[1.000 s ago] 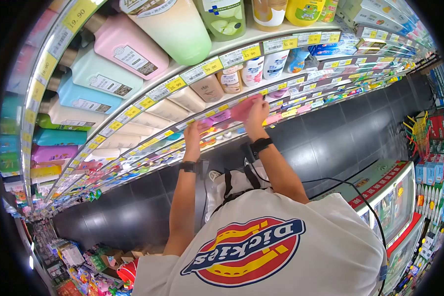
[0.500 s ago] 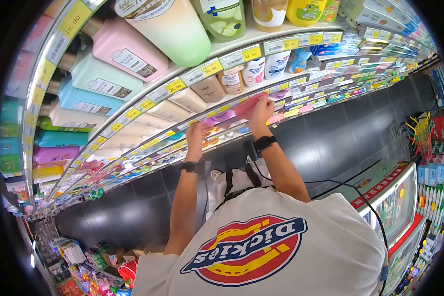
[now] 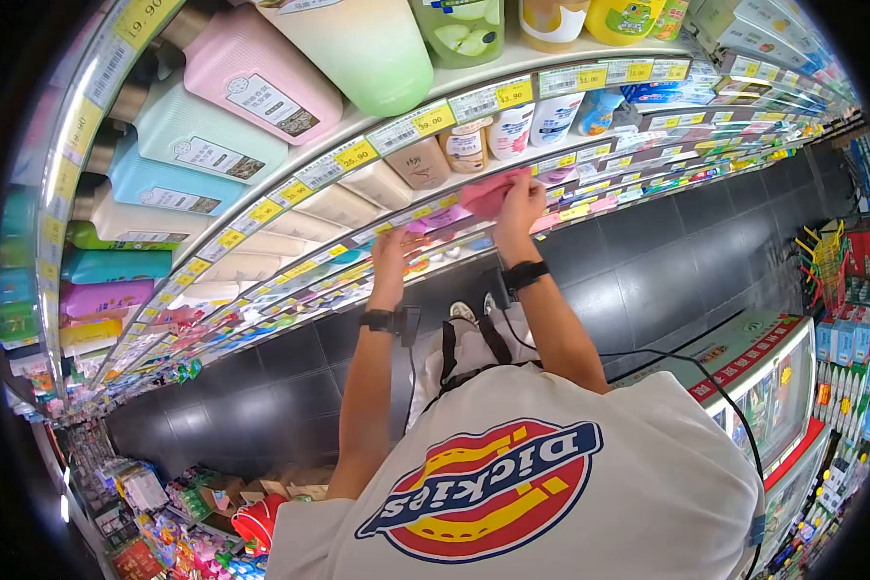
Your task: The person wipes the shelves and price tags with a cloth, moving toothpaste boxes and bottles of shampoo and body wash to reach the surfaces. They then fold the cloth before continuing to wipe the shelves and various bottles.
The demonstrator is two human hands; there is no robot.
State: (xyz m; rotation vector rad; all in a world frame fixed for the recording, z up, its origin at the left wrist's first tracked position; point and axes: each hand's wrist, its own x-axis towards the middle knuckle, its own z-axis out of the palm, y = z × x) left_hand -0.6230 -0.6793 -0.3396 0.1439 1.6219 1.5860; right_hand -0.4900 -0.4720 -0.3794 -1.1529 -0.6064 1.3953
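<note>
A pink cloth [image 3: 486, 195] is gripped by my right hand [image 3: 521, 208], bunched up at the edge of a lower shelf. To its left, my left hand [image 3: 392, 259] is raised in front of the shelf edge, fingers apart, with nothing held in it. Purple items [image 3: 439, 215] lie on the shelf between the two hands. Above them stand a brown box-like pack [image 3: 418, 166] and white bottles [image 3: 511, 131]. Both wrists wear black bands.
Large bottles, such as a pink one [image 3: 261, 79] and a pale green one [image 3: 208, 130], fill the upper shelf. Behind me at the right is a glass-fronted cabinet [image 3: 778, 387]. A black cable [image 3: 681, 359] runs from my wrist past my side.
My left hand has opened and come away from the shelf edge. The pink cloth, stretched toward the right hand before, is now bunched up. The view has shifted slightly.
</note>
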